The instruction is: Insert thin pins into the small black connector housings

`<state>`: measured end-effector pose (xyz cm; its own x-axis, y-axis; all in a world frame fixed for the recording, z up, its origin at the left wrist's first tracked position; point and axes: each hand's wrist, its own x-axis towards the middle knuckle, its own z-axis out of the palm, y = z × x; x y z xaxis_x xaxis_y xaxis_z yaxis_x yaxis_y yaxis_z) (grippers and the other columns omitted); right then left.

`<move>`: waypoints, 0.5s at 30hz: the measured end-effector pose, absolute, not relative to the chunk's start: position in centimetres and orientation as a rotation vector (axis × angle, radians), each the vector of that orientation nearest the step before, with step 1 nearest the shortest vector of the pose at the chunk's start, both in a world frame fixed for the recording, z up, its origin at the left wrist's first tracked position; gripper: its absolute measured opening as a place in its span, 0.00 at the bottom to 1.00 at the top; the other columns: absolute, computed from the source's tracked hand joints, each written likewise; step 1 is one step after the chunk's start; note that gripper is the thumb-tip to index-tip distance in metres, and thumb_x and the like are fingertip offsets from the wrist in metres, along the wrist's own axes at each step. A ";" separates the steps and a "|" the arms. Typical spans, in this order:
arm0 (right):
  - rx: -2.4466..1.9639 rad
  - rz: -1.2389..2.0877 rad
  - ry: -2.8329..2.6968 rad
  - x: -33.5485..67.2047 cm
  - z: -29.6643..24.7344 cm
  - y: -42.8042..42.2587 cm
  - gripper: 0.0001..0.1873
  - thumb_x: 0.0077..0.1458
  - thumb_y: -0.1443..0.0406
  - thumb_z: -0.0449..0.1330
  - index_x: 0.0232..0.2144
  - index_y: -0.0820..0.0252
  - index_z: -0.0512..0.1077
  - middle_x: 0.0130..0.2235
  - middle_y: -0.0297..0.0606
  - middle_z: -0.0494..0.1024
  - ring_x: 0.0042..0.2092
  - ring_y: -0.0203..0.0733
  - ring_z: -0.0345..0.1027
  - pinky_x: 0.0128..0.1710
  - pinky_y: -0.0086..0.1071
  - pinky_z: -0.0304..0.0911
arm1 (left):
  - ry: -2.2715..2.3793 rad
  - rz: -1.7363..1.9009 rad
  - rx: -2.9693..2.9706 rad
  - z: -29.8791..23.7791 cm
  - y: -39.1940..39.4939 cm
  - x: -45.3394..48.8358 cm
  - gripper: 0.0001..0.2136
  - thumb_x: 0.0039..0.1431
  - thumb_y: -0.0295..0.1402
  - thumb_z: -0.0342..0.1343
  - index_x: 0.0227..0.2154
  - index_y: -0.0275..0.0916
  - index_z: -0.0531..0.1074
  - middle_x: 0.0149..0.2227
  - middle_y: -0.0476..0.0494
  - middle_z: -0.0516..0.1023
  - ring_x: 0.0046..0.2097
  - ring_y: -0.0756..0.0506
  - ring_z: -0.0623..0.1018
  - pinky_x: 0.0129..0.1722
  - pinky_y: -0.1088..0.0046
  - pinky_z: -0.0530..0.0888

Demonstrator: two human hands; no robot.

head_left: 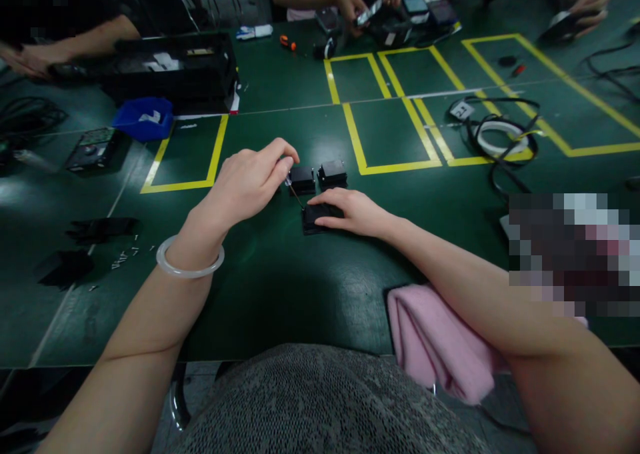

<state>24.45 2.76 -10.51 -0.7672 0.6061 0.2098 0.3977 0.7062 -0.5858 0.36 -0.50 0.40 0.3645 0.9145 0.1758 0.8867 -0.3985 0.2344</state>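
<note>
My left hand [250, 184] is closed in a pinch on a thin tool [294, 189] whose dark shaft slants down to a flat black part [313, 217] on the green table [280, 281]. My right hand [350, 213] lies on that part, fingers pressed over it, holding it down. Two small black boxes [303, 179] [333, 173] stand side by side just behind the hands. A pale bangle [189, 262] circles my left wrist.
Yellow tape rectangles [387, 134] mark the table. A blue tray [144, 117], a black crate [175, 67], a coiled cable [503, 141] and a pink cloth [435, 341] lie around. Small screws [123, 259] are scattered at left. Other people's hands [350, 4] work at the far edge.
</note>
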 end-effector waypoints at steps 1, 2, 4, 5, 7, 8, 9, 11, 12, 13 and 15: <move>-0.776 0.737 -2.523 24.5 -10.5 2.8 0.22 0.69 0.55 0.62 0.59 0.59 0.77 0.57 0.49 0.83 0.57 0.56 0.77 0.58 0.49 0.69 | 1.670 0.415 2.507 0.4 -0.5 0.4 0.20 0.75 0.38 0.43 0.55 0.38 0.76 0.32 0.45 0.78 0.33 0.45 0.77 0.33 0.69 0.66; -0.773 0.737 -2.521 24.5 -10.5 2.8 0.22 0.69 0.55 0.62 0.59 0.58 0.77 0.57 0.48 0.83 0.57 0.56 0.77 0.58 0.49 0.69 | 1.674 0.407 2.502 0.5 -0.6 0.4 0.20 0.75 0.38 0.42 0.55 0.38 0.76 0.33 0.45 0.78 0.33 0.44 0.78 0.33 0.68 0.67; -0.772 0.738 -2.522 24.5 -10.5 2.8 0.22 0.69 0.54 0.62 0.59 0.58 0.77 0.57 0.48 0.83 0.57 0.56 0.77 0.58 0.49 0.69 | 1.674 0.398 2.489 0.5 -0.7 0.4 0.20 0.74 0.38 0.42 0.57 0.38 0.75 0.33 0.45 0.78 0.34 0.44 0.78 0.35 0.68 0.68; -0.776 0.740 -2.523 24.5 -10.5 2.8 0.22 0.69 0.54 0.62 0.59 0.59 0.77 0.57 0.48 0.83 0.57 0.56 0.76 0.58 0.49 0.69 | 1.671 0.400 2.483 0.6 -0.7 0.4 0.20 0.74 0.38 0.42 0.57 0.38 0.75 0.34 0.45 0.78 0.35 0.44 0.79 0.36 0.67 0.69; -0.787 0.745 -2.526 24.5 -10.4 2.8 0.23 0.69 0.54 0.62 0.59 0.59 0.77 0.56 0.49 0.83 0.57 0.56 0.76 0.58 0.49 0.69 | 1.664 0.403 2.478 0.6 -0.7 0.4 0.21 0.74 0.37 0.41 0.59 0.38 0.74 0.34 0.44 0.78 0.36 0.43 0.79 0.37 0.66 0.70; -0.791 0.747 -2.527 24.5 -10.4 2.8 0.23 0.69 0.54 0.62 0.59 0.59 0.77 0.56 0.49 0.83 0.57 0.56 0.77 0.58 0.49 0.69 | 1.658 0.403 2.480 0.6 -0.7 0.4 0.22 0.74 0.36 0.41 0.60 0.38 0.73 0.34 0.44 0.78 0.36 0.43 0.79 0.37 0.66 0.70; -0.793 0.748 -2.527 24.5 -10.4 2.8 0.23 0.69 0.54 0.63 0.59 0.59 0.77 0.56 0.49 0.83 0.57 0.56 0.77 0.58 0.49 0.69 | 1.653 0.402 2.485 0.6 -0.7 0.3 0.22 0.74 0.36 0.40 0.61 0.38 0.73 0.34 0.44 0.78 0.35 0.43 0.78 0.37 0.66 0.69; -0.788 0.746 -2.524 24.5 -10.4 2.8 0.23 0.69 0.54 0.62 0.59 0.58 0.77 0.56 0.49 0.83 0.57 0.56 0.77 0.58 0.48 0.69 | 1.648 0.402 2.498 0.6 -0.7 0.3 0.22 0.74 0.37 0.41 0.62 0.38 0.73 0.32 0.45 0.77 0.33 0.43 0.77 0.36 0.66 0.68; -0.784 0.743 -2.523 24.5 -10.4 2.8 0.22 0.69 0.54 0.62 0.59 0.58 0.77 0.56 0.48 0.83 0.57 0.55 0.77 0.57 0.48 0.70 | 1.647 0.407 2.506 0.5 -0.6 0.2 0.22 0.74 0.37 0.41 0.62 0.38 0.73 0.31 0.46 0.77 0.32 0.44 0.76 0.35 0.67 0.67; -0.781 0.740 -2.523 24.5 -10.4 2.8 0.22 0.69 0.53 0.62 0.59 0.57 0.77 0.56 0.48 0.83 0.57 0.55 0.77 0.57 0.48 0.70 | 1.649 0.416 2.511 0.5 -0.6 0.2 0.22 0.74 0.37 0.42 0.62 0.38 0.74 0.31 0.46 0.77 0.31 0.44 0.76 0.35 0.67 0.67; -0.775 0.735 -2.523 24.5 -10.5 2.8 0.22 0.69 0.53 0.62 0.59 0.57 0.77 0.56 0.47 0.83 0.57 0.55 0.77 0.57 0.48 0.69 | 1.656 0.437 2.516 0.4 -0.6 0.2 0.21 0.75 0.38 0.43 0.61 0.39 0.75 0.30 0.46 0.77 0.30 0.45 0.75 0.33 0.68 0.65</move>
